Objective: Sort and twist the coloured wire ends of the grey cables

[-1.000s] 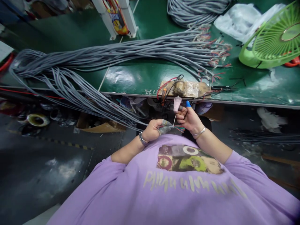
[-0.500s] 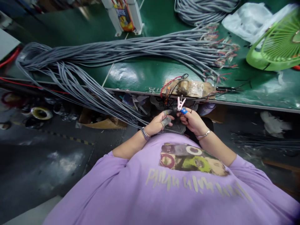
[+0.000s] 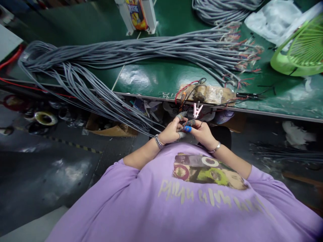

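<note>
My left hand (image 3: 171,130) and my right hand (image 3: 204,133) meet just in front of the bench edge, fingers bent and pressed together. Grey coverings wrap some left fingertips, and blue tape (image 3: 187,129) is round my right thumb. Whatever lies between the fingers is too small and hidden to make out. A bundle of grey cables (image 3: 83,82) hangs off the bench and ends close behind my left wrist. Just beyond the fingers stands a pink clothes peg (image 3: 197,110), apart from my right hand. Behind it, a taped board (image 3: 214,95) with red and black wires sits on the bench edge.
Grey cables with stripped coloured ends (image 3: 248,57) lie across the green bench (image 3: 136,79). A green fan (image 3: 297,50) and a white plastic bag (image 3: 272,20) are at right. A cardboard box (image 3: 111,126) and wire coils (image 3: 45,118) sit below.
My right hand has moved left, away from the pink clothes peg, and its fingers now meet those of my left hand. My left fingers have closed in. The view has shifted slightly.
</note>
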A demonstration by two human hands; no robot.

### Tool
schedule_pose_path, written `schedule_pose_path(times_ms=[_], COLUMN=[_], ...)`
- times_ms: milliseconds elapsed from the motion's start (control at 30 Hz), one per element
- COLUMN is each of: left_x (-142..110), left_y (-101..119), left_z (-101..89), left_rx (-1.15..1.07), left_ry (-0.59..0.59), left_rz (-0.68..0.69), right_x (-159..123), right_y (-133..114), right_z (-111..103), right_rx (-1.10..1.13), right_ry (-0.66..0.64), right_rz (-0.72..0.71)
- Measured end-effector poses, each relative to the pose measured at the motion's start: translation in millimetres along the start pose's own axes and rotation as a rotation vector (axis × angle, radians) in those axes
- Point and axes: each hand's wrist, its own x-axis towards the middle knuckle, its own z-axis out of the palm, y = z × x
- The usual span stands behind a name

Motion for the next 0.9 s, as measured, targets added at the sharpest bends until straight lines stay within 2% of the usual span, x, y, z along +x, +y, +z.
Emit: schedule_pose_path(times_ms=[67,133,333,500,600,667,800,833,900], left_x=[-4,-9,-18,-20,-18,-17,-17,-18,-21], left_y=[5,8,10,5,6,9,11,9,3], left_z=[-3.9,-8.2,-11.5,-6.3,-8.6,-12.7,-18.5,-18.5,-17.1], left_rx=[0.046,0.093,0.011,-0.163,-0.259,-0.304,-0.303,-0.29,-0.253], left_ry=[-0.051,-0.086,-0.086,-0.002,0.094,0.159,0.174,0.162,0.135], left_rz=[-0.002,-0.001,-0.059,-0.095,-0.06,-0.025,-0.057,-0.081,-0.12], right_x=[0,0,2,8,5,2,0,1,3], right_y=[-1,-3,-8,-6,0,6,12,12,13], right_z=[-4,-6,1,3,6,8,7,5,3], right_rx=[0.035,0.072,0.263,0.419,0.279,0.111,-0.062,-0.083,-0.092], right_ry=[0.076,0.094,-0.047,-0.165,-0.196,-0.122,0.154,0.183,0.156], right_rz=[0.001,0.028,0.185,0.442,0.533,0.443,0.101,0.042,-0.022])
